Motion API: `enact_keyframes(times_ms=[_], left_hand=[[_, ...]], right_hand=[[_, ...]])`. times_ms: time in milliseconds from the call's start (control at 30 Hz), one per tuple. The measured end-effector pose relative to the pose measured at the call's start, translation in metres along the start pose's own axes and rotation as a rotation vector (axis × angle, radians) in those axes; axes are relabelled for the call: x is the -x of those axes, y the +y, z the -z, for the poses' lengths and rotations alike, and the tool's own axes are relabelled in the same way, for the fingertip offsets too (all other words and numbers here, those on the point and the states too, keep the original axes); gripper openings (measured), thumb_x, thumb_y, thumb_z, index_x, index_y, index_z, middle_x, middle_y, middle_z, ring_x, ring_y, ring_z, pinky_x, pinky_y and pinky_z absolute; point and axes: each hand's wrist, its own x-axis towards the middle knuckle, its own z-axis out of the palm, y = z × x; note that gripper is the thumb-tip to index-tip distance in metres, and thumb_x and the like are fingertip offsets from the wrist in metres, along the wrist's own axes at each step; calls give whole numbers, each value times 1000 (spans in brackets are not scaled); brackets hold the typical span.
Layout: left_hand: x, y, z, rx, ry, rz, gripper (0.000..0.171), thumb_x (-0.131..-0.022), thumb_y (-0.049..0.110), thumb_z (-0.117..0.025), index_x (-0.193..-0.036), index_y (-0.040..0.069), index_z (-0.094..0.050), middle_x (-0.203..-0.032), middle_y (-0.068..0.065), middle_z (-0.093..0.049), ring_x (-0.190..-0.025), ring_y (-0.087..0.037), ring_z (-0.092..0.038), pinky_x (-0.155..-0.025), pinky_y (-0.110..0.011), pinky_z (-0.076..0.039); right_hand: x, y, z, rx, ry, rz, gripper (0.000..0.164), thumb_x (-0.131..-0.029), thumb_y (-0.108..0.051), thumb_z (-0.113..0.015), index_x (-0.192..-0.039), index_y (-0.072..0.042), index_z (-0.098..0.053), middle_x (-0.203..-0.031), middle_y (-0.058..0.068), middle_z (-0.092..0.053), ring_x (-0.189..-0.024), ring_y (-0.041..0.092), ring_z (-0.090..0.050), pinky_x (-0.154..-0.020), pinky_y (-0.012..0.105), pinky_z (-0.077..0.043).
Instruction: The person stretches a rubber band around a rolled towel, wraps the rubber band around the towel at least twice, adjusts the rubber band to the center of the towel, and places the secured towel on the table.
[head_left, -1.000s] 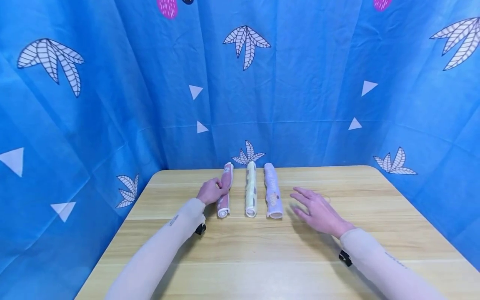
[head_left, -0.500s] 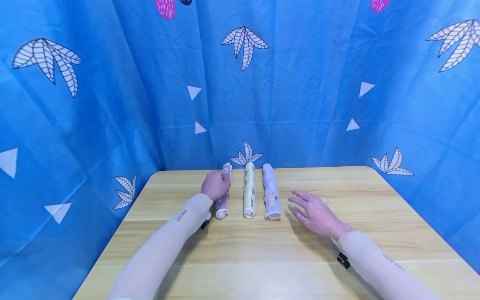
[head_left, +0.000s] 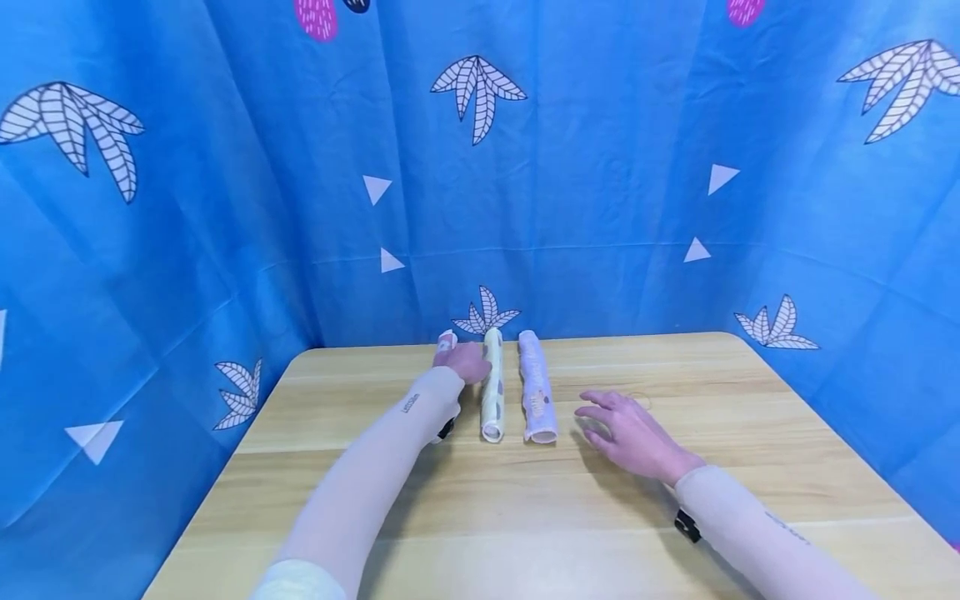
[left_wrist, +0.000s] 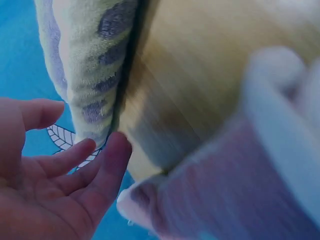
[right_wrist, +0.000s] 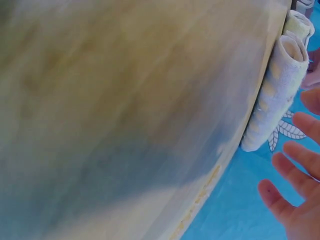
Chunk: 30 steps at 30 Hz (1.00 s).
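Three rolled towels lie side by side on the wooden table (head_left: 517, 517). At the left is the pink rolled towel (head_left: 447, 340), mostly hidden behind my left hand (head_left: 467, 362) and sleeve. The pale yellow rolled towel (head_left: 492, 400), with grey spots, lies in the middle. My left hand's fingers are spread right beside it; in the left wrist view the thumb and fingers (left_wrist: 117, 155) stand apart near its end. At the right is the purple rolled towel (head_left: 537, 392). My right hand (head_left: 633, 433) hovers to the right of it, fingers loosely spread and holding nothing.
A blue patterned curtain (head_left: 600, 167) hangs behind the table and along both sides. The far ends of the rolls lie near the table's back edge. A thin ring mark (head_left: 647, 402) shows on the wood beyond my right hand.
My left hand has left the pink rolled towel and moved right to the yellow one. The right hand stays almost still. The head view has shifted slightly.
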Motion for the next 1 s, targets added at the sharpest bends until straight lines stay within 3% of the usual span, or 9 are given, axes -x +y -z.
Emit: enact_keyframes(times_ms=[67, 133, 300, 500, 700, 1000], left_hand=[[3, 4, 1, 49, -34, 23, 23, -98, 30, -54, -105, 11, -65, -101, -7, -63, -89, -22, -58, -89, -34, -45], [-3, 5, -2, 140, -64, 40, 28, -99, 26, -53, -114, 6, -64, -101, -10, -65, -85, -23, -63, -82, -32, -50], [-15, 6, -5, 392, -112, 120, 31, -97, 14, -54, -121, -3, -61, -101, -17, -67, -72, -28, -71, -63, -33, -57], [-29, 5, -12, 458, -105, 164, 32, -90, 14, -64, -116, -4, -63, -100, -18, -67, -65, -26, -68, -57, -34, -57], [-38, 7, -22, 552, -108, 195, 34, -88, 9, -65, -119, -4, -61, -107, -20, -66, -69, -29, -69, -60, -39, -59], [-24, 7, -19, 633, -106, 184, 44, -88, 18, -67, -127, 1, -58, -110, -16, -66, -79, -25, -69, -65, -35, -59]], right_hand=[[1, 0, 0, 7, -2, 6, 35, -92, -24, -72, -126, -14, -69, -148, 14, -53, -132, 41, -52, -109, 64, -37], [2, 0, 1, 9, 4, 12, 34, -92, -24, -73, -124, -14, -70, -146, 14, -55, -131, 41, -54, -107, 64, -39], [3, 0, 7, 14, -1, 7, 32, -92, -23, -72, -123, -13, -71, -145, 14, -56, -130, 40, -55, -106, 64, -40], [4, 2, 14, 17, -27, -5, 30, -93, -24, -71, -122, -14, -71, -145, 13, -57, -132, 39, -53, -107, 66, -38], [10, 8, 18, 25, -42, -6, 29, -92, -23, -71, -120, -13, -72, -143, 15, -57, -132, 40, -53, -107, 66, -38], [12, 10, 26, 37, -37, 5, 27, -91, -21, -73, -117, -12, -73, -141, 17, -59, -128, 42, -55, -104, 64, -41]])
